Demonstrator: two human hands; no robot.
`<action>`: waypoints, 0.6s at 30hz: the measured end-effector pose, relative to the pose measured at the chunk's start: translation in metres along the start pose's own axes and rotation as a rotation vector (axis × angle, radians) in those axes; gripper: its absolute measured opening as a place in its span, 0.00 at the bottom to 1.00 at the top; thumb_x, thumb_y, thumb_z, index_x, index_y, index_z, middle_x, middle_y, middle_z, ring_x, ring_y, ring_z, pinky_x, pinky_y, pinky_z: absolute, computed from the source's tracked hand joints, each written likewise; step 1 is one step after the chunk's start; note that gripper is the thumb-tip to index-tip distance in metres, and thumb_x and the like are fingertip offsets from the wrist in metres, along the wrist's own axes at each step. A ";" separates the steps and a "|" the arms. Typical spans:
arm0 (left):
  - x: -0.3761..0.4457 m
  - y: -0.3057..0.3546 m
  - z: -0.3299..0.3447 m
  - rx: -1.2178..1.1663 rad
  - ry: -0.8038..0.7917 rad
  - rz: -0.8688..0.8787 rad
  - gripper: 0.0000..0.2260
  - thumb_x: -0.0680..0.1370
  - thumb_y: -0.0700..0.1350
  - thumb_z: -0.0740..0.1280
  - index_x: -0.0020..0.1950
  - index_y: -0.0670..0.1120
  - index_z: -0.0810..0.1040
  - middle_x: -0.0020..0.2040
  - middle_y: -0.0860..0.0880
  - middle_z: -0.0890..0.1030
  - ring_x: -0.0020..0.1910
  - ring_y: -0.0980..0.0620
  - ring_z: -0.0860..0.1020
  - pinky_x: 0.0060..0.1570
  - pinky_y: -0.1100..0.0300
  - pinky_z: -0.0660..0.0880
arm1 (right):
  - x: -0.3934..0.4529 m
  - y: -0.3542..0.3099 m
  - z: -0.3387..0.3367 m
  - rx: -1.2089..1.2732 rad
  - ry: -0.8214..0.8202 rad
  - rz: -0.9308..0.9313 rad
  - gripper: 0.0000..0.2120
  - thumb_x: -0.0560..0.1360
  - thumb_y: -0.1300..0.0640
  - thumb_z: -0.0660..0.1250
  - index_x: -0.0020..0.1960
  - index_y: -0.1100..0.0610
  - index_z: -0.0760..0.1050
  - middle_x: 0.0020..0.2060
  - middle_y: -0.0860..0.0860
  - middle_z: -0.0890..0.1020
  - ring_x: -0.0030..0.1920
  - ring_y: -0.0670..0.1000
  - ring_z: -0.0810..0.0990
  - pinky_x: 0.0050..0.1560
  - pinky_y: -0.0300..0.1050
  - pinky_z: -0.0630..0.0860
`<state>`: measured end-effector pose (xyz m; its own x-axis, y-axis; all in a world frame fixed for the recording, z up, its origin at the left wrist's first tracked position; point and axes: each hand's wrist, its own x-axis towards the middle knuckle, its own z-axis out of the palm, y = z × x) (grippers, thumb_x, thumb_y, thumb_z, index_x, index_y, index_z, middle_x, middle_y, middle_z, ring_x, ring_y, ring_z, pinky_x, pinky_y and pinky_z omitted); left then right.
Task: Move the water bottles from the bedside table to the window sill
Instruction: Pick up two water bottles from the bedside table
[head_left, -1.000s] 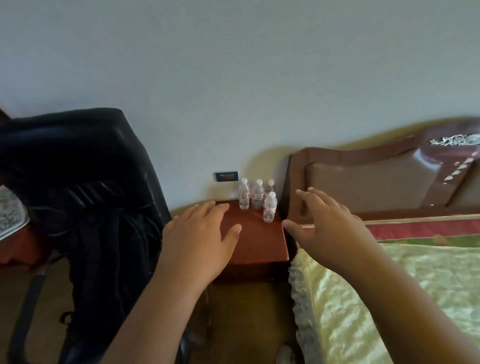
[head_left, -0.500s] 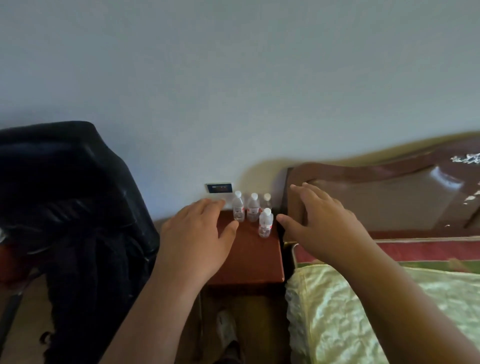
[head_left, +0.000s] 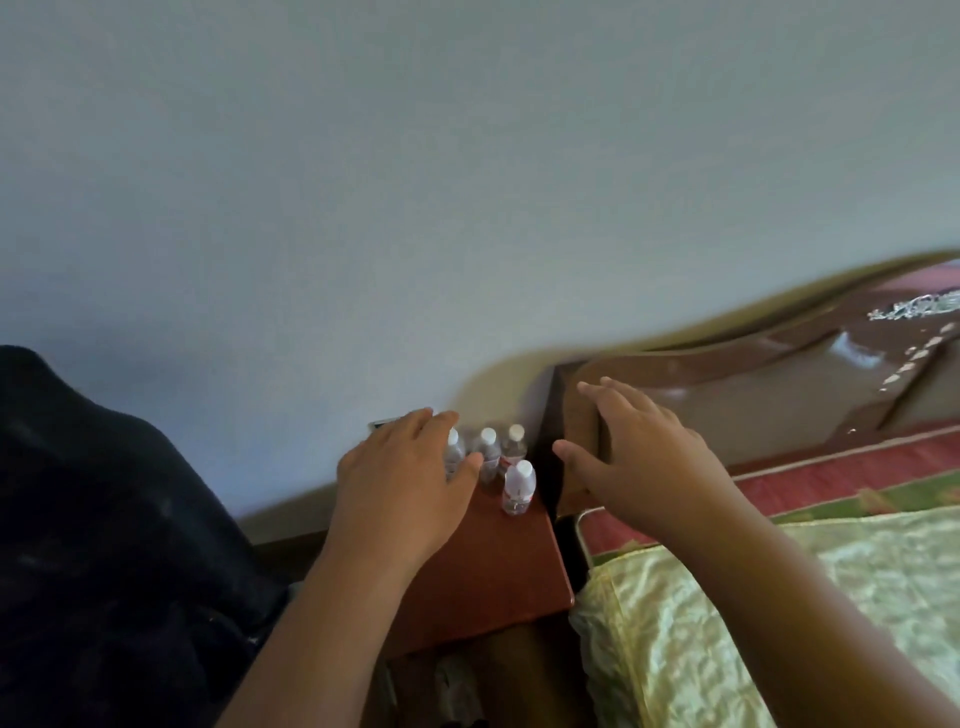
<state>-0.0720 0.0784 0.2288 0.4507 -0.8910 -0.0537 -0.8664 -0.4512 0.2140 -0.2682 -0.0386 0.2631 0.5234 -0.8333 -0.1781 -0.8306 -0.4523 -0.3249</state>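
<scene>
Seen from a head-worn camera looking down: a small reddish-brown wooden bedside table stands against a pale grey wall, just left of a bed. At the table's far end, toward twelve o'clock, stand four small clear plastic water bottles with white caps, all upright. Three form a row along the wall: the left bottle, partly hidden behind the fingers of the left hand, the middle bottle, and the right bottle. The fourth, the front bottle, stands alone just in front of the row, at about five o'clock from the middle one. The left hand reaches in palm down, fingers loosely spread and holding nothing, at nine o'clock from the bottles; whether it touches the left bottle cannot be told. The right hand hovers at three o'clock from the bottles, also palm down, fingers spread, empty, and apart from them. Behind the right hand rises a dark brown glossy wooden headboard. At four o'clock lies a pale green shiny quilted bedcover with a red band of fabric beyond it. A large black garment fills the eight o'clock side.
</scene>
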 end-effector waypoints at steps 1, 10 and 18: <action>0.009 -0.007 0.003 0.000 -0.010 0.008 0.26 0.81 0.66 0.54 0.77 0.60 0.63 0.77 0.57 0.66 0.76 0.52 0.65 0.69 0.48 0.66 | 0.006 -0.004 0.006 0.006 0.008 0.008 0.35 0.77 0.33 0.60 0.79 0.44 0.56 0.80 0.44 0.58 0.78 0.52 0.61 0.71 0.56 0.64; 0.062 -0.045 0.040 0.000 -0.061 0.002 0.23 0.81 0.63 0.56 0.76 0.59 0.66 0.73 0.57 0.71 0.71 0.51 0.71 0.64 0.50 0.70 | 0.055 -0.009 0.060 0.028 -0.048 0.077 0.38 0.76 0.35 0.63 0.80 0.46 0.54 0.79 0.44 0.60 0.76 0.52 0.65 0.69 0.55 0.67; 0.109 -0.063 0.126 -0.045 -0.163 -0.037 0.26 0.81 0.59 0.61 0.78 0.52 0.64 0.74 0.51 0.70 0.69 0.45 0.72 0.60 0.47 0.73 | 0.118 0.019 0.145 0.106 -0.166 0.118 0.39 0.76 0.40 0.66 0.81 0.51 0.53 0.79 0.49 0.59 0.75 0.56 0.65 0.68 0.57 0.69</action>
<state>0.0045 0.0038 0.0863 0.4378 -0.8720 -0.2192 -0.8378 -0.4841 0.2524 -0.1946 -0.0996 0.1015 0.4552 -0.8108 -0.3679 -0.8678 -0.3116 -0.3872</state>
